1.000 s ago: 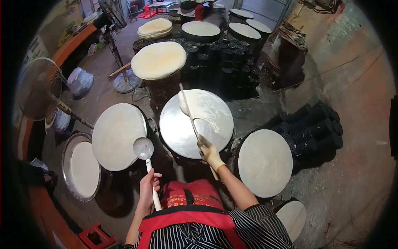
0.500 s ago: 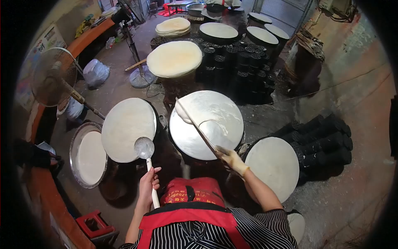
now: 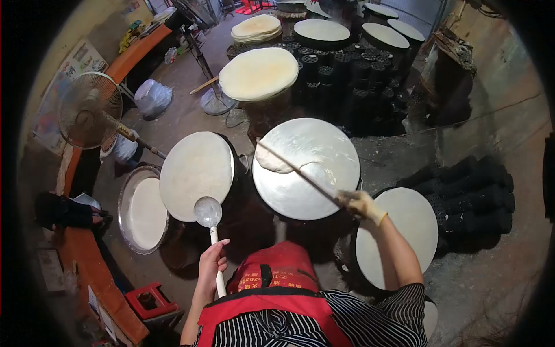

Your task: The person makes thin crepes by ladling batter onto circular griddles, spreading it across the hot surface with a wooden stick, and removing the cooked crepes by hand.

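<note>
My left hand point(image 3: 214, 261) is closed round the pale handle of a metal ladle point(image 3: 208, 212), whose bowl sits over the near edge of the left griddle. On that griddle lies a round, pale flatbread point(image 3: 196, 170). My right hand point(image 3: 362, 206), in a cream glove, grips a long thin stick point(image 3: 300, 172) slanting across the middle griddle point(image 3: 332, 153). At the stick's far end, a soft white lump of dough point(image 3: 272, 161) rests on the griddle's left side. A thin whitish film coats much of the surface. The stick's underside is hidden.
A wide basin of white batter point(image 3: 147, 214) stands at the left. Another covered griddle point(image 3: 399, 237) is close under my right forearm. Stacked black coal briquettes point(image 3: 474, 196) lie at the right, with flatbreads point(image 3: 259, 74) beyond. A fan point(image 3: 89, 110) and red stool point(image 3: 151, 301) are left.
My right hand has moved right with the stick. The dough lump shows wider on the griddle. My left hand still holds the ladle, and the whole view has shifted slightly.
</note>
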Tool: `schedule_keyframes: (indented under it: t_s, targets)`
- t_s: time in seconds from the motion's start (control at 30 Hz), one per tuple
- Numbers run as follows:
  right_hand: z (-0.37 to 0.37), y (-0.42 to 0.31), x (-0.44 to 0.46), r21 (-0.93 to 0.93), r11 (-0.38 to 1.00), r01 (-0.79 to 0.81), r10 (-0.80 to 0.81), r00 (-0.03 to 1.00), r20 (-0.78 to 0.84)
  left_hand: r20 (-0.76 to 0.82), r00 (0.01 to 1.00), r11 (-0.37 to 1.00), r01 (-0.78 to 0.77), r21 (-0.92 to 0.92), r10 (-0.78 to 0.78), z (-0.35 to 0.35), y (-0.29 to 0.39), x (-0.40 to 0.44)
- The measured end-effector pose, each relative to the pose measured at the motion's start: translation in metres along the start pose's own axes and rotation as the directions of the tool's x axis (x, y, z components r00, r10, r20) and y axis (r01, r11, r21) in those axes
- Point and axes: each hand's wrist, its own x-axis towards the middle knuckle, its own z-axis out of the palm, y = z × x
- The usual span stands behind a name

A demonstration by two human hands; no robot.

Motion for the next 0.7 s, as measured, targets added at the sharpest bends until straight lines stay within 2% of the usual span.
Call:
schedule_keyframes:
  t_s: [0.03, 0.07, 0.1, 0.13, 0.2, 0.23, 0.27, 0.3, 0.33, 0.43, 0.47, 0.53, 0.57, 0.6, 0.67, 0.7]
  targets:
    - [0.001, -0.013, 0.007, 0.011, 0.998, 0.066, -0.066, 0.997, -0.044, 0.002, 1.000, 1.000, 0.006, -0.018, -0.006, 0.000, -0.001, -0.001]
    - [0.001, -0.025, 0.009, -0.082, 0.996, -0.020, 0.008, 0.990, -0.144, 0.007, 1.000, 0.999, 0.016, -0.032, -0.015, 0.000, -0.001, -0.003]
    - [0.016, -0.066, -0.009, 0.036, 0.999, -0.014, 0.019, 0.991, -0.132, 0.013, 1.000, 0.999, 0.016, -0.027, -0.016, 0.002, 0.001, -0.005]
    - [0.022, -0.058, 0.001, -0.034, 0.998, 0.056, -0.059, 0.991, -0.116, 0.001, 1.000, 1.000, 0.017, -0.011, -0.017, 0.006, 0.003, -0.006]
    - [0.037, -0.036, -0.012, 0.025, 0.998, -0.058, 0.057, 0.997, 0.057, -0.016, 1.000, 0.999, 0.018, 0.027, -0.018, 0.011, 0.009, -0.008]
    - [0.037, 0.009, -0.015, -0.083, 0.990, 0.113, -0.110, 0.993, 0.044, -0.001, 1.000, 0.999, 0.023, 0.047, -0.023, 0.010, 0.012, -0.005]
    - [0.043, 0.025, -0.034, -0.168, 0.955, 0.244, -0.239, 0.970, 0.050, 0.014, 0.999, 0.998, 0.030, 0.064, -0.031, 0.008, 0.012, -0.001]
    - [0.046, 0.060, -0.054, 0.264, 0.962, 0.070, -0.092, 0.993, 0.072, 0.031, 0.999, 0.996, 0.035, 0.082, -0.038, 0.005, 0.013, 0.002]
    - [0.049, 0.090, -0.067, 0.639, 0.760, -0.119, 0.027, 0.988, 0.152, 0.063, 0.997, 0.995, 0.045, 0.091, -0.051, 0.004, 0.015, 0.006]
    - [0.086, 0.044, -0.128, 0.197, 0.980, 0.027, 0.022, 0.970, -0.241, 0.163, 0.981, 0.989, 0.088, 0.122, -0.108, 0.001, 0.020, 0.018]
    - [0.101, 0.067, -0.115, 0.197, 0.941, 0.274, -0.184, 0.906, -0.381, 0.196, 0.972, 0.985, 0.105, 0.137, -0.131, -0.002, 0.023, 0.022]
    - [0.140, 0.018, -0.125, 0.401, 0.914, 0.070, 0.146, 0.863, -0.483, 0.246, 0.958, 0.971, 0.090, 0.224, -0.145, -0.004, 0.035, 0.024]
    - [0.161, 0.017, -0.121, 0.354, 0.928, 0.114, 0.106, 0.832, -0.545, 0.278, 0.948, 0.965, 0.084, 0.247, -0.154, -0.009, 0.041, 0.026]
    - [0.173, 0.025, -0.128, 0.293, 0.955, 0.043, 0.099, 0.886, -0.453, 0.308, 0.937, 0.959, 0.081, 0.271, -0.166, -0.016, 0.047, 0.029]
    - [0.206, 0.055, -0.151, 0.211, 0.977, 0.025, 0.042, 0.950, -0.310, 0.372, 0.908, 0.947, 0.073, 0.314, -0.193, -0.038, 0.059, 0.040]
    - [0.227, 0.052, -0.175, 0.262, 0.964, -0.044, 0.128, 0.941, -0.312, 0.403, 0.891, 0.941, 0.070, 0.330, -0.208, -0.053, 0.065, 0.046]
